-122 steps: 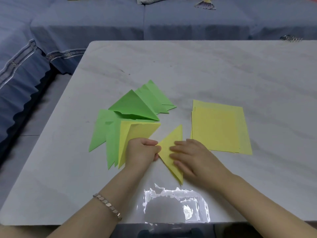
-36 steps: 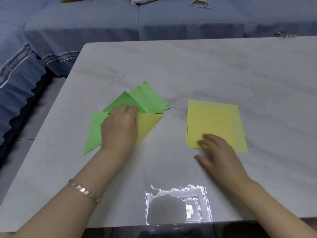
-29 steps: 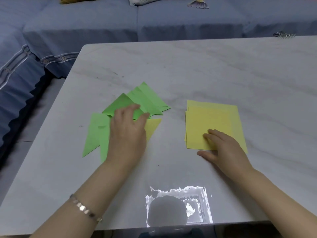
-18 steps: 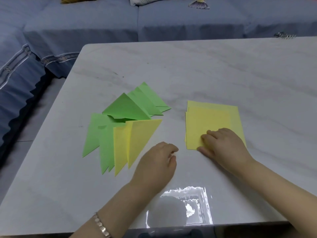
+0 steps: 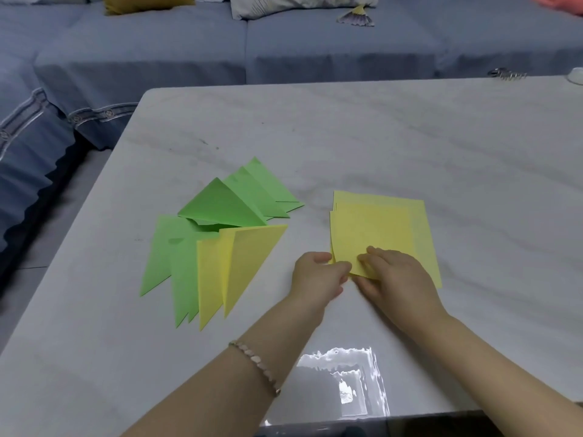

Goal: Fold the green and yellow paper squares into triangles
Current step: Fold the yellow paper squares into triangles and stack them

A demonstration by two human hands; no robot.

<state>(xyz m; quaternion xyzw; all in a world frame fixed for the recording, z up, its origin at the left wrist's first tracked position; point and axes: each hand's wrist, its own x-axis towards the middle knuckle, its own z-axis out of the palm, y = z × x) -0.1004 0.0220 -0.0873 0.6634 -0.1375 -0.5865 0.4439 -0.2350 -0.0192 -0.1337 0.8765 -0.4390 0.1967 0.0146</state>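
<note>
Green triangles (image 5: 239, 206), yellow squares (image 5: 378, 228), grey-veined table (image 5: 378, 137)

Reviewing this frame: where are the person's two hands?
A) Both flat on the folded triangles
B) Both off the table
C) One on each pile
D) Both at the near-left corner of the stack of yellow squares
D: the left hand and the right hand meet at the near-left corner of the stack of yellow squares, clear of the folded triangles to the left.
</note>
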